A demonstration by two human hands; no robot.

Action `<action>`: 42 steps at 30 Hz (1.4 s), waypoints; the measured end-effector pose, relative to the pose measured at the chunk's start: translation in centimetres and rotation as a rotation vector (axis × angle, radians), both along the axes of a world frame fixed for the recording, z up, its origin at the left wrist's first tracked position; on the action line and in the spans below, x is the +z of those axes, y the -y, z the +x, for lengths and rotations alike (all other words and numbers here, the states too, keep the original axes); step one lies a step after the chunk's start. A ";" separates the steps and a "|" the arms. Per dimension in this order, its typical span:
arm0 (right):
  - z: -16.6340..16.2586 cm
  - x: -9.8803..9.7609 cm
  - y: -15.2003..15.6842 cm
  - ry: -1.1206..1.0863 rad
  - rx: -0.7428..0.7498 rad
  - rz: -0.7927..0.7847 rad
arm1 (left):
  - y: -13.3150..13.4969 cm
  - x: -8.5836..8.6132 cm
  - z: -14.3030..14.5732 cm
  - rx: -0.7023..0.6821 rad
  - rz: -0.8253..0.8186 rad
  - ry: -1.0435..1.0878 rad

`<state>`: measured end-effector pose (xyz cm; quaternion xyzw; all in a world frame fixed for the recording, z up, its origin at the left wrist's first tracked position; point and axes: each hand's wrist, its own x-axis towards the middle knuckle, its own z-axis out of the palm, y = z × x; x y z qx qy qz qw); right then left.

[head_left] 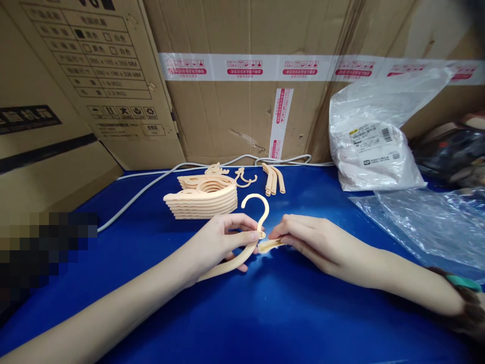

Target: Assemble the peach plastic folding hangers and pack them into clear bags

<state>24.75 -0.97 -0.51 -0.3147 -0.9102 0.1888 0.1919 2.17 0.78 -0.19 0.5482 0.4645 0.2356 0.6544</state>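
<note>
At centre over the glossy blue tabletop (265,313), the left hand (215,237) pinched a curved cream plastic hook-and-arm piece (267,208) and the right hand (318,240) gripped a narrow cream plastic strip (268,246) just right, contact unclear, apparently for joining, which next required end alignment.

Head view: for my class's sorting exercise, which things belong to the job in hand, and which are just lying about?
Job in hand:
hook and curved bar, in the left hand
pale piece, in the right hand
stack, spare hooks, loose bars: similar colour, so probably included

Apparently just lying about:
cable
white bag
clear plastic
cartons
</note>
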 end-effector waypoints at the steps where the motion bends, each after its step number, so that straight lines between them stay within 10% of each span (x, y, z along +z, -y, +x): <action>1: 0.1 0.0 0.0 -0.005 -0.012 -0.007 | 0.0 0.0 0.0 -0.004 -0.002 0.001; 31: 1.8 0.5 -1.4 -0.083 -0.037 -0.572 | -0.2 -0.1 -0.1 -0.017 -0.046 0.064; 42: 1.1 0.8 -0.9 0.019 -0.139 -0.487 | -0.1 -0.1 0.0 -0.019 -0.034 0.048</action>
